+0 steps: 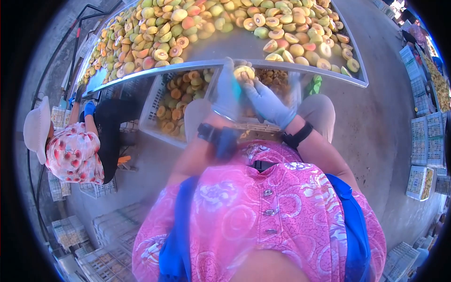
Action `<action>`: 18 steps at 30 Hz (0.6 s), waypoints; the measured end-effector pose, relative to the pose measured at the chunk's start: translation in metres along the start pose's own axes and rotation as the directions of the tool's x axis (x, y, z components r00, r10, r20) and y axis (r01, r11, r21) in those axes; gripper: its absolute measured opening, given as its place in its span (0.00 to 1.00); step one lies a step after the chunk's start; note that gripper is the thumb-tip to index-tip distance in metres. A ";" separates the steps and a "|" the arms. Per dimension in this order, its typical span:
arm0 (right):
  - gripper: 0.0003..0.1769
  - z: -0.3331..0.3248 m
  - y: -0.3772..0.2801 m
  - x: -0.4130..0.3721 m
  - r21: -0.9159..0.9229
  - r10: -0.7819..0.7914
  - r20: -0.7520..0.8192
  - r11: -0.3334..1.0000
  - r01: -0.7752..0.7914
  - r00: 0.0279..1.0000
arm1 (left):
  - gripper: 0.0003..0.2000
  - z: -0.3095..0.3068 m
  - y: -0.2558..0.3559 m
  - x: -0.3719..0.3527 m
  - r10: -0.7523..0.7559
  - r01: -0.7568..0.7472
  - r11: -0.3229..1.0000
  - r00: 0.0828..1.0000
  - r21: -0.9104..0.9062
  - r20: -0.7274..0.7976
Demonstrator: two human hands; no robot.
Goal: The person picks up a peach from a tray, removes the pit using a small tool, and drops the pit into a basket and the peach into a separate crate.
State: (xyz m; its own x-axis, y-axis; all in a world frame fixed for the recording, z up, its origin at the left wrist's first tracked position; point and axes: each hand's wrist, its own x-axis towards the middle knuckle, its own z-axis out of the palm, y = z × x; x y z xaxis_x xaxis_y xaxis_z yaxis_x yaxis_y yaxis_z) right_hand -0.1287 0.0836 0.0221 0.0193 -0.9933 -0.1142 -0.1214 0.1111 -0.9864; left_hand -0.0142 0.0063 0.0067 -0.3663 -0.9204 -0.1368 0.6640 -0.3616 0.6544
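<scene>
My left hand (226,91), in a pale glove and partly blurred, is upright at the near rim of the metal-edged tray (235,44). Its fingers close around one side of a cut yellow peach (244,73). From the other side, the fingertips of my gloved right hand (271,100) pinch the same fruit. The cut face shows yellow flesh. Heaped in the tray are many peach halves (159,35), green, yellow and red-blushed, several with reddish stone hollows. Whether a small tool is in either hand is hidden.
Below the tray, a white crate (149,110) holds fruit halves, and another between my knees holds small brown pieces (275,80). A co-worker in a white hat (37,127) sits at the left. Stacked crates (425,136) line the right; more crates (105,261) stand behind left.
</scene>
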 end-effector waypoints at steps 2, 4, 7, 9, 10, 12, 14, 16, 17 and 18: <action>0.25 0.003 0.008 0.003 0.009 0.068 0.036 0.998 -0.069 0.997 | 0.20 0.003 0.001 0.000 0.001 0.000 1.000 1.000 0.031 -0.027; 0.25 0.012 0.027 0.013 0.042 -0.321 -0.083 0.945 0.325 0.944 | 0.21 0.006 0.000 0.000 0.002 0.001 0.998 0.999 0.063 -0.054; 0.22 0.010 0.027 0.009 0.168 -0.011 0.014 0.986 0.009 1.000 | 0.23 0.010 -0.001 -0.001 0.277 -0.253 0.846 0.961 0.470 0.019; 0.21 -0.002 -0.001 -0.008 0.316 0.092 0.158 0.938 -0.139 0.983 | 0.25 0.015 0.012 -0.007 0.054 -0.065 0.951 0.998 0.302 0.044; 0.20 -0.006 -0.010 -0.014 0.433 0.170 0.313 0.850 -0.299 0.934 | 0.25 0.012 0.015 -0.007 0.053 -0.063 0.952 0.998 0.301 0.041; 0.19 -0.008 -0.009 -0.013 0.409 0.178 0.323 0.860 -0.307 0.929 | 0.27 0.006 0.020 -0.002 -0.055 0.015 0.911 0.995 0.412 0.086; 0.18 -0.007 -0.009 -0.013 0.384 0.185 0.334 0.869 -0.312 0.924 | 0.27 -0.002 0.018 0.002 -0.030 -0.031 0.870 0.993 0.492 0.115; 0.17 -0.003 -0.010 -0.014 0.290 0.217 0.261 0.912 -0.291 0.941 | 0.28 -0.006 0.017 0.006 -0.009 -0.076 0.822 0.989 0.565 0.146; 0.17 -0.003 -0.008 -0.014 0.292 0.219 0.261 0.910 -0.293 0.940 | 0.28 -0.008 0.018 0.006 -0.022 -0.073 0.811 0.988 0.580 0.155; 0.17 -0.003 -0.004 -0.013 0.328 0.207 0.282 0.897 -0.297 0.937 | 0.28 -0.009 0.018 0.007 -0.033 -0.072 0.800 0.986 0.596 0.163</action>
State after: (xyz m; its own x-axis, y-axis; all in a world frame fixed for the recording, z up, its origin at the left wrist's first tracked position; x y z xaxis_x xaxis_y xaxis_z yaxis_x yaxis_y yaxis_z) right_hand -0.1314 0.0962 0.0283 0.2731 -0.8981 -0.3448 0.2109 0.4056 -0.8894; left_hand 0.0011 -0.0079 0.0115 -0.4898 -0.8711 -0.0352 0.1688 -0.1344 0.9764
